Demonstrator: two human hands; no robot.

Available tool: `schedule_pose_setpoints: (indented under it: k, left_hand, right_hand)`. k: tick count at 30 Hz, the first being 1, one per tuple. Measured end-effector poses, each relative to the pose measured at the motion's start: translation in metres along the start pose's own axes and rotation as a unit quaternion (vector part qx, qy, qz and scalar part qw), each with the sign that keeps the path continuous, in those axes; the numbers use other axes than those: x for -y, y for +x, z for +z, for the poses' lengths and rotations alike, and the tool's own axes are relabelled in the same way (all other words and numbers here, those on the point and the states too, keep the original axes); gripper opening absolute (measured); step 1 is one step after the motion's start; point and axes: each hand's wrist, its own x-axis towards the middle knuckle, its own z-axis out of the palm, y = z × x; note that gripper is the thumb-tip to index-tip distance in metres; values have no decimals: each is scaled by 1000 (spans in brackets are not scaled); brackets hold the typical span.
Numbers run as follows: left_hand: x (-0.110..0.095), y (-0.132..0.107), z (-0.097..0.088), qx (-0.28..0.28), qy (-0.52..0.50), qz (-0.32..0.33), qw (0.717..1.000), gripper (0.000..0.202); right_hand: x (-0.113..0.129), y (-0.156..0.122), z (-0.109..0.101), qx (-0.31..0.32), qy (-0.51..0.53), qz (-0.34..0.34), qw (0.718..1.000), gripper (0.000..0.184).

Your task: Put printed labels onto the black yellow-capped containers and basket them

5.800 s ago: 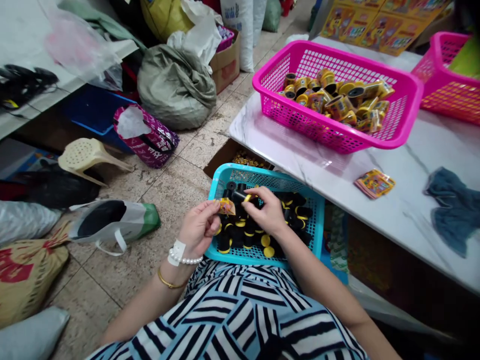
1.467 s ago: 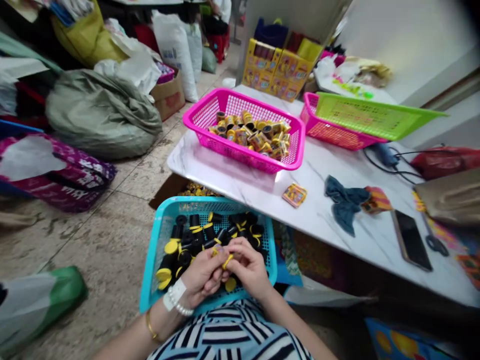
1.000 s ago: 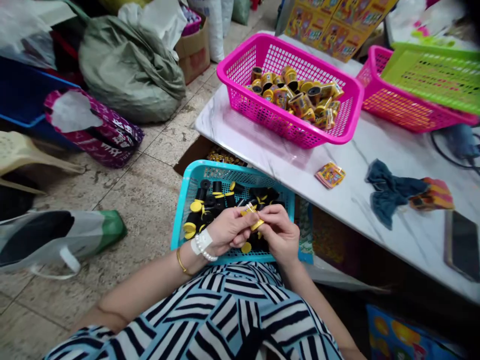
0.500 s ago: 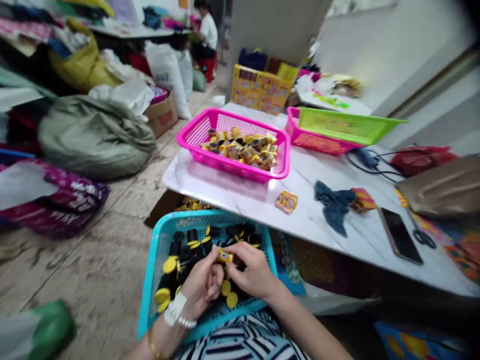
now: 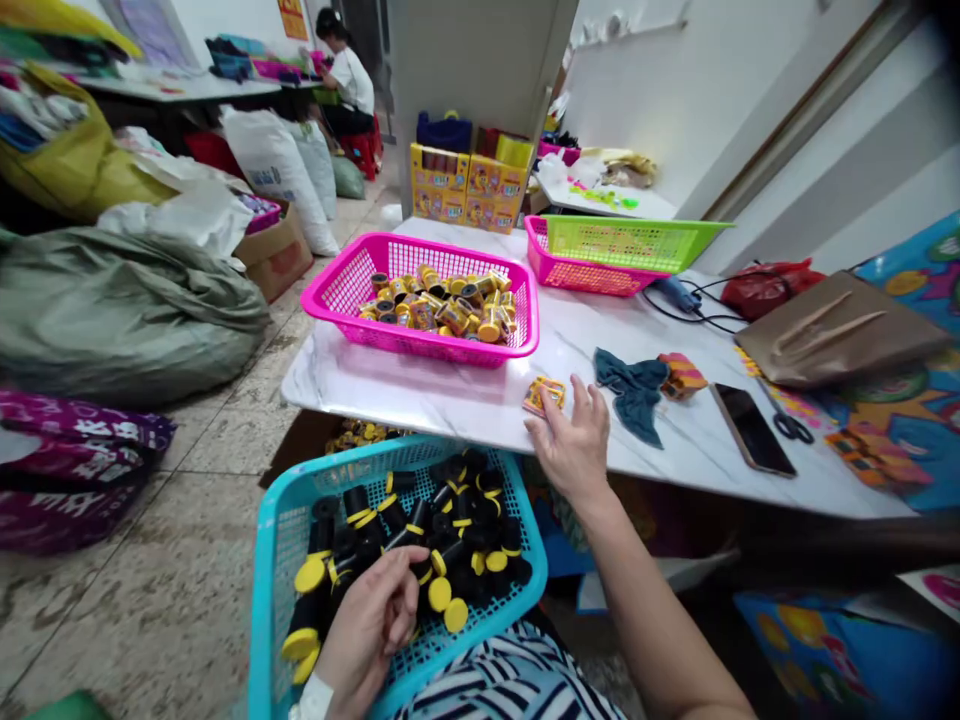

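Observation:
My right hand reaches over the table's front edge with its fingers apart. Its index fingertip rests on a small stack of yellow printed labels. My left hand is closed over the turquoise basket, fingers curled and thumb near the index finger; whatever it may hold is hidden. Right by its fingertips lies a black cylinder with a yellow cap. Several more such black cylinders fill the basket on my lap. Yellow-labelled cylinders lie in the pink basket on the table.
On the white table are a blue-grey cloth, a phone, scissors and a brown bag. Behind stand a green basket and yellow printed boxes. Sacks line the left; a person sits far back.
My hands have parted. The small yellow-labelled cylinder between them is no longer in sight. My right hand moved up and right to the labels; my left stayed low over the basket.

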Motion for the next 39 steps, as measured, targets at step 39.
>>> schedule_pose_setpoints:
  k: [39]
  left_hand:
    - [-16,-8,2,9,52,19,998,46]
  right_hand:
    - [-1,-14,5,104,-25,-50,993,53]
